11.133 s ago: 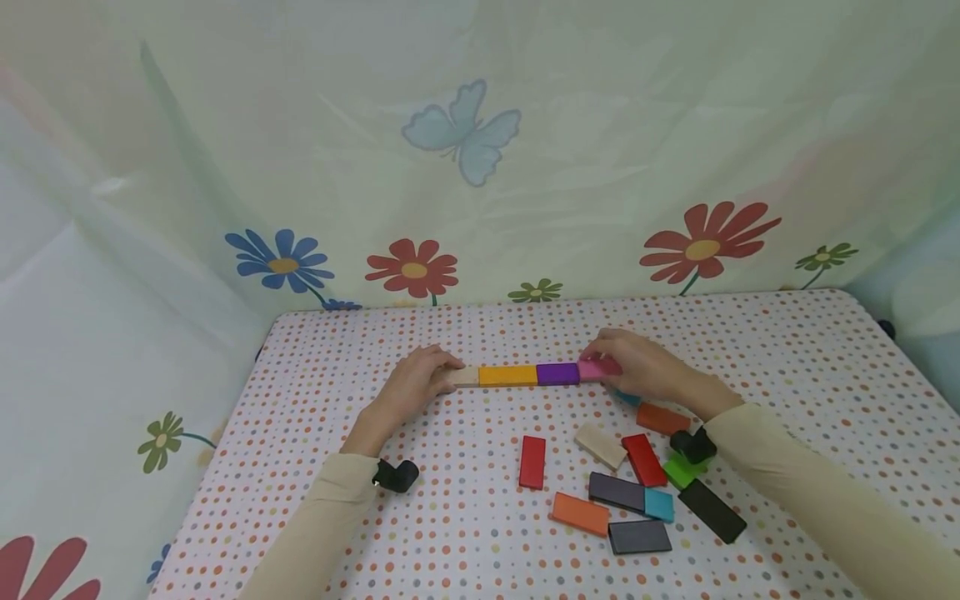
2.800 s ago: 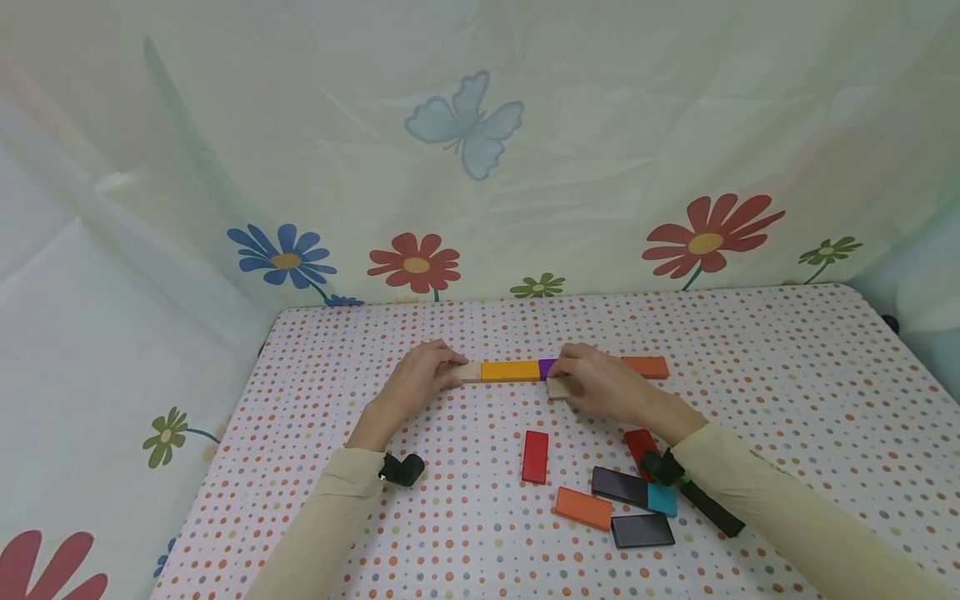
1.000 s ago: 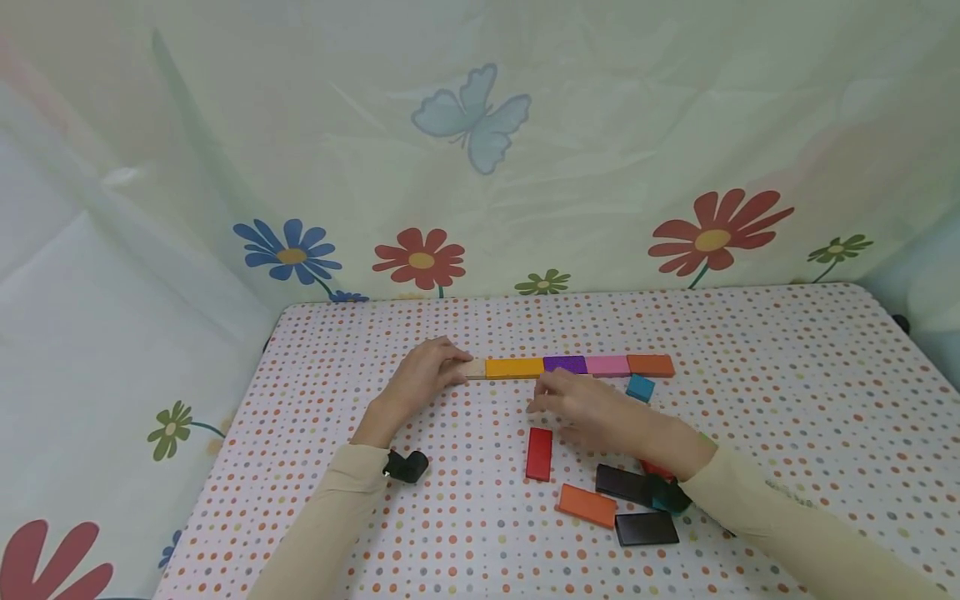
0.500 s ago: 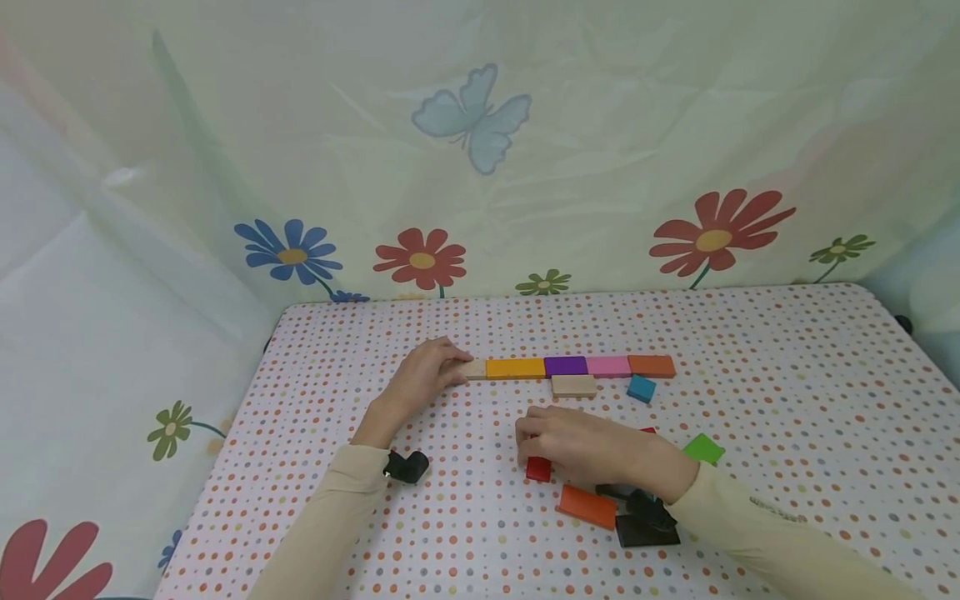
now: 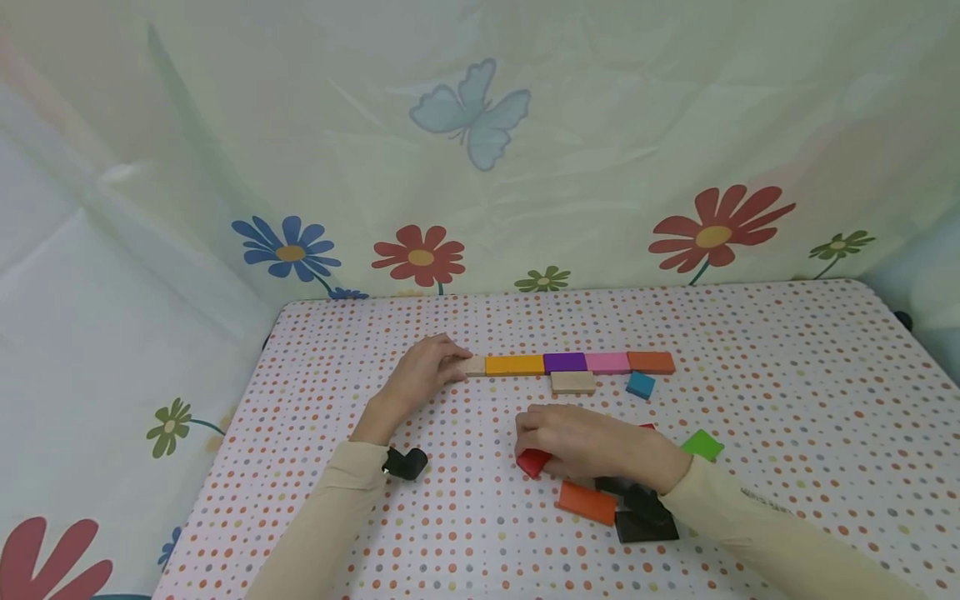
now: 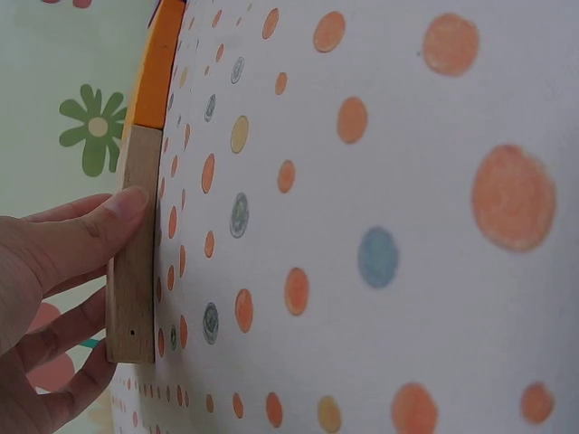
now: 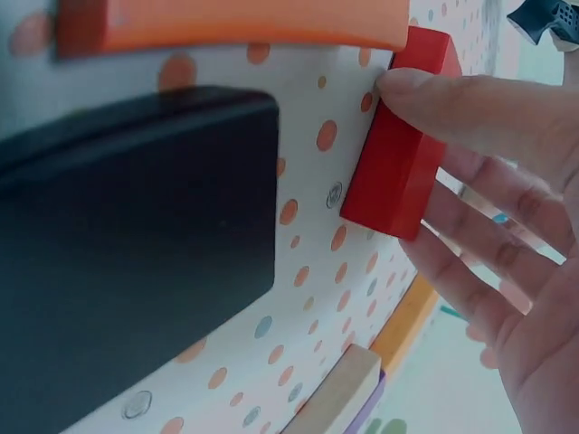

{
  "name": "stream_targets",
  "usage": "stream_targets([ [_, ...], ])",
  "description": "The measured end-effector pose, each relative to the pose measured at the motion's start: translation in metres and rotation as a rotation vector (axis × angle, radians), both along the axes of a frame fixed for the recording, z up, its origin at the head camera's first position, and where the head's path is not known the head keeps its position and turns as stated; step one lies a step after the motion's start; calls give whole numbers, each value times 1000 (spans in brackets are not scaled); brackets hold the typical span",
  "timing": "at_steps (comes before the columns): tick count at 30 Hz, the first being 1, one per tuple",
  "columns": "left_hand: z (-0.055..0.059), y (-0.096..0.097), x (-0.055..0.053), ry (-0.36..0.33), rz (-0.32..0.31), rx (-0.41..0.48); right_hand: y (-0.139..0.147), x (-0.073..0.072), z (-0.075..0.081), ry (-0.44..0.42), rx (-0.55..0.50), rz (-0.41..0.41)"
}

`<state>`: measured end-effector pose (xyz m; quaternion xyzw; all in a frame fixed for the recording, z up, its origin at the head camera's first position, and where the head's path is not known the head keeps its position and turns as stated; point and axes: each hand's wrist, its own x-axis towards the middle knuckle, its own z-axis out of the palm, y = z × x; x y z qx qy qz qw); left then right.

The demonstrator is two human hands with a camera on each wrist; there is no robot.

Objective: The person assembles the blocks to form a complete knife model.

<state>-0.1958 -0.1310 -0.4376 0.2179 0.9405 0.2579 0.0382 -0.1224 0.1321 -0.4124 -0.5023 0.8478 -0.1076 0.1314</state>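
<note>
My left hand [image 5: 416, 379] holds a plain wooden block [image 6: 136, 271], thumb on its near face, at the left end of a straight row. To its right, end to end, lie a yellow-orange block [image 5: 514, 366], a purple block [image 5: 565, 362], a pink block [image 5: 608, 362] and an orange-brown block [image 5: 651, 362]. Just in front of the purple one is another plain wooden block [image 5: 572, 382]. Nearer me, my right hand [image 5: 577, 437] grips a red block [image 7: 393, 172] between thumb and fingers, the block slightly turned on the tabletop.
A small blue block [image 5: 641, 385] lies in front of the row's right part. Around the right forearm are a green block [image 5: 703, 445], an orange block [image 5: 587, 502], a dark block [image 5: 647, 528] and a partly hidden second red block [image 5: 647, 427]. A patterned cloth [image 5: 337, 167] hangs behind the table.
The row gained the orange-brown block at its right end. My right hand set down the second plain wooden block, came nearer and took the red block, turning it slightly. The left hand stayed put.
</note>
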Motion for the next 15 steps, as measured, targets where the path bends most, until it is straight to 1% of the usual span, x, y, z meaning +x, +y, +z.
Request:
stream_targets([
  [3, 0, 0, 0, 0, 2, -3, 0, -3, -1, -42, -3, -12],
  [6, 0, -1, 0, 2, 1, -3, 2, -7, 0, -86, -25, -56],
  [8, 1, -1, 0, 6, -3, 1, 3, -10, 2, -95, -42, -112],
  [12, 1, 0, -1, 5, -6, 9, 5, -20, 4, -74, -97, -239],
  [15, 0, 0, 0, -2, -3, 6, 7, -29, 2, -50, -139, -330],
])
